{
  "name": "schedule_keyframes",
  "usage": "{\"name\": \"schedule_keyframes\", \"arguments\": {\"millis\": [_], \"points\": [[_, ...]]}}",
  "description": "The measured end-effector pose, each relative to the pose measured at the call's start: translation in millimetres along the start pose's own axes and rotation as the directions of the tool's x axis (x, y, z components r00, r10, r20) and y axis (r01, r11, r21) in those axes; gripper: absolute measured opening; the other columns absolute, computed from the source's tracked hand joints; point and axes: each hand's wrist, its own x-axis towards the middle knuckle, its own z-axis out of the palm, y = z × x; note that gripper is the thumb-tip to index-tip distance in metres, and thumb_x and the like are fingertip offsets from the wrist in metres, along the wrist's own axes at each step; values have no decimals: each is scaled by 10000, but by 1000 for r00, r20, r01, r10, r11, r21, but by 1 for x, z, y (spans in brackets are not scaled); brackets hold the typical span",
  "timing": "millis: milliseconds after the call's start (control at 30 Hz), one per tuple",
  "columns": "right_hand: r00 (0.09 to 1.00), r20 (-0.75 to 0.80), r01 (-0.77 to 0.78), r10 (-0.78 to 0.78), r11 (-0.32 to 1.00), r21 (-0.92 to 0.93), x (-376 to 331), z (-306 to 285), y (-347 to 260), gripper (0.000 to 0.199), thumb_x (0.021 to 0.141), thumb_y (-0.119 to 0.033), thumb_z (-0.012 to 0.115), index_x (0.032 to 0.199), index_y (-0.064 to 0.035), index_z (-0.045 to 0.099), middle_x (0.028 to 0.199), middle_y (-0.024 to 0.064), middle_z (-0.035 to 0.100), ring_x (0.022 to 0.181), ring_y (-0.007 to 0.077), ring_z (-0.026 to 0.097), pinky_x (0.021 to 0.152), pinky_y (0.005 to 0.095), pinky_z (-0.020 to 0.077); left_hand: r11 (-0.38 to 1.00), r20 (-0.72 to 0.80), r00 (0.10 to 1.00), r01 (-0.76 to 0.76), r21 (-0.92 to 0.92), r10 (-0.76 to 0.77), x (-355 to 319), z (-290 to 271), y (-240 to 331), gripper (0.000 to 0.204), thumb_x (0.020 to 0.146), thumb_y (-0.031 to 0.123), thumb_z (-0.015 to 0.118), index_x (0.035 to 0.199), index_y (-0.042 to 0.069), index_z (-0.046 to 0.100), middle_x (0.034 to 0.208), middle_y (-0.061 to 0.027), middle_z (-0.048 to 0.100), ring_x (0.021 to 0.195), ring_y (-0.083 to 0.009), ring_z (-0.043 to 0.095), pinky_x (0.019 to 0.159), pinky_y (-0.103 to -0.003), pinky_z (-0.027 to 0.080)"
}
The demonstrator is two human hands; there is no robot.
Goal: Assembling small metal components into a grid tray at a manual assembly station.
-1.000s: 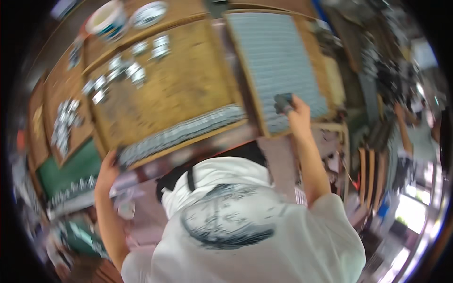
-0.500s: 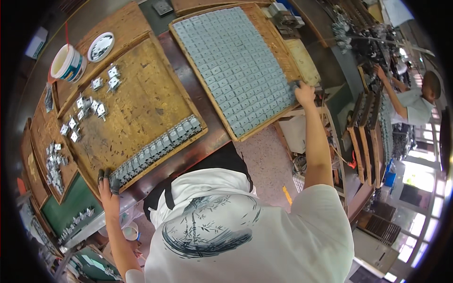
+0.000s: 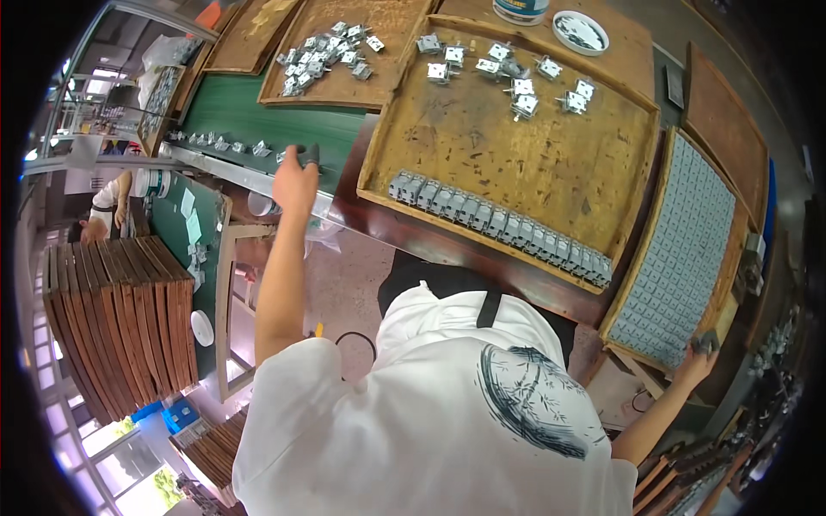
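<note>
My left hand (image 3: 296,182) reaches over the green work surface (image 3: 335,127), dark covers on its fingertips. Its fingers are slightly apart, close beside a small metal part (image 3: 280,157) at the end of a loose line of similar parts (image 3: 221,144). At the far right, my right hand (image 3: 695,365) is closed at the near right corner of a wooden tray (image 3: 625,316) filled with rows of grey square pieces (image 3: 684,249). Dark covers hide its fingertips, so anything held there cannot be made out. Between my hands, another wooden tray (image 3: 508,159) bears a row of metal housings (image 3: 499,222).
Loose metal parts (image 3: 525,105) lie at the middle tray's far side, more (image 3: 314,58) on a tray behind. A white bowl (image 3: 581,33) of small dark pieces stands beyond, beside a bucket (image 3: 520,9). Stacked wooden trays (image 3: 120,322) and another person (image 3: 107,211) are at left.
The view has swung left. My left hand has left the middle tray's near left corner and moved to the parts on the green surface. My right hand remains by the filled tray's near right corner.
</note>
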Motion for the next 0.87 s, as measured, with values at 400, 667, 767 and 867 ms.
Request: {"name": "schedule_keyframes", "arguments": {"millis": [400, 667, 767, 867], "points": [[852, 515, 15, -92, 988, 152, -152, 223, -77, 319, 905, -83, 635, 1212, -5, 595, 1020, 88, 661, 796, 148, 644, 661, 274, 540, 562, 385, 919, 362, -744, -83, 20, 33, -30, 380, 860, 145, 608, 1216, 12, 608, 1039, -132, 695, 963, -218, 664, 770, -316, 518], [398, 914, 253, -75, 967, -31, -242, 285, -132, 230, 895, -101, 640, 1103, -11, 597, 871, 43, 657, 701, 162, 638, 596, 294, 512, -38, 247, 777, 328, -944, 579, -109, -5, 147, 407, 805, -23, 707, 1201, -5, 614, 1160, -38, 601, 1069, -167, 586, 950, -303, 457], [221, 849, 809, -479, 577, 115, -240, 293, -131, 224, 908, -133, 638, 1101, -27, 598, 901, 58, 670, 711, 221, 650, 602, 310, 509, -32, 252, 719, 356, -934, 648, -120, -7, 164, 381, 814, -52, 686, 1187, -16, 615, 1149, -37, 577, 1075, -151, 580, 939, -291, 461], [209, 866, 779, -455, 612, 134, -238, 295, -134, 249, 895, -194, 682, 1088, -54, 612, 997, 74, 677, 739, 236, 648, 627, 316, 522, -5, 233, 667, 335, -942, 707, -119, -9, 168, 354, 847, -57, 653, 1197, -20, 611, 1156, -39, 571, 1083, -147, 582, 938, -282, 460]]}}
